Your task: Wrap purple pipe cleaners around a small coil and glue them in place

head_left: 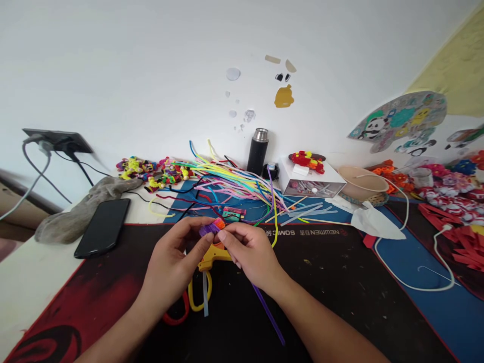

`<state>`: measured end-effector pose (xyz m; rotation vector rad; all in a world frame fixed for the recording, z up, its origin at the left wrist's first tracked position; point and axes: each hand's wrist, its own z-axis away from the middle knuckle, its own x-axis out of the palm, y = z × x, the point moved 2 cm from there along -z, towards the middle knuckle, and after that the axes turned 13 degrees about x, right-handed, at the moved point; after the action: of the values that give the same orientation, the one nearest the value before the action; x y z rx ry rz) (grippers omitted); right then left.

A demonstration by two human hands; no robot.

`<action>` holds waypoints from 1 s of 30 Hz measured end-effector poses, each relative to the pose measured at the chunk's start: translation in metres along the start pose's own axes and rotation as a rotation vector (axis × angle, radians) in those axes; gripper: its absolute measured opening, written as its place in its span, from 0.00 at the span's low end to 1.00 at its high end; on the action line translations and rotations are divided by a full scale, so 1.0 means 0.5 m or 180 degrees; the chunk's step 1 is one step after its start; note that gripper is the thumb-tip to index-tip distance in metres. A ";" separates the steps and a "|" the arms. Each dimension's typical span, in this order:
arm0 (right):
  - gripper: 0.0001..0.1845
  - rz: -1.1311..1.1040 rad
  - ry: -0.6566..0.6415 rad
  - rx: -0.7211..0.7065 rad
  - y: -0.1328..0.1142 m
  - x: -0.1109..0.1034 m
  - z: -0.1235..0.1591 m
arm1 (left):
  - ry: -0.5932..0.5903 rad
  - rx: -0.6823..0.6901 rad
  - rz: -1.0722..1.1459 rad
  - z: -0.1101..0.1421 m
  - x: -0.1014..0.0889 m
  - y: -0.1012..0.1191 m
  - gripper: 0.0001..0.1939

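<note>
My left hand (172,259) and my right hand (251,252) meet above the black mat, fingertips closed on a small purple and orange pipe-cleaner piece (209,229). A long purple pipe cleaner (269,315) trails from under my right hand towards the mat's front; its upper end is hidden. Just below the fingers lies a yellow hot glue gun (212,256), partly covered by both hands. A translucent glue stick (205,297) sticks out from it. Near my left wrist show a red loop handle (180,312) and a yellow loop (200,302), their other parts hidden.
Behind the hands lies a heap of colourful pipe cleaners (234,176). A black thermos (258,151) and a white drawer box (313,179) stand by the wall. A black phone (103,227) and driftwood (85,206) lie left. Clear glue sticks (308,212) and a white cable (412,287) are right.
</note>
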<state>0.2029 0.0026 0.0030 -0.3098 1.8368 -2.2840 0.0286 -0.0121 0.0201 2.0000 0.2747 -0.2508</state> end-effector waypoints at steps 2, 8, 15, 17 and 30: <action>0.20 -0.0013 -0.0008 0.0044 0.004 0.001 -0.001 | 0.0020 -0.0096 0.0137 0.000 0.002 -0.002 0.16; 0.21 0.0026 0.0016 0.0070 0.004 0.003 -0.004 | 0.0034 -0.0116 0.0090 0.000 0.001 -0.005 0.16; 0.17 0.0028 0.0030 -0.0019 0.002 0.001 -0.002 | 0.0015 -0.0070 -0.0137 -0.003 -0.001 -0.002 0.15; 0.17 0.0071 0.0049 0.0005 0.002 0.001 -0.002 | 0.0021 -0.0054 -0.0178 -0.004 -0.001 -0.003 0.15; 0.19 0.0091 -0.0041 0.0127 0.006 0.004 -0.003 | 0.0147 -0.0405 0.0557 -0.001 0.006 -0.009 0.20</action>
<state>0.2004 0.0030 -0.0002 -0.2898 1.7756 -2.2909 0.0301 -0.0096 0.0155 1.8921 0.1398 -0.0742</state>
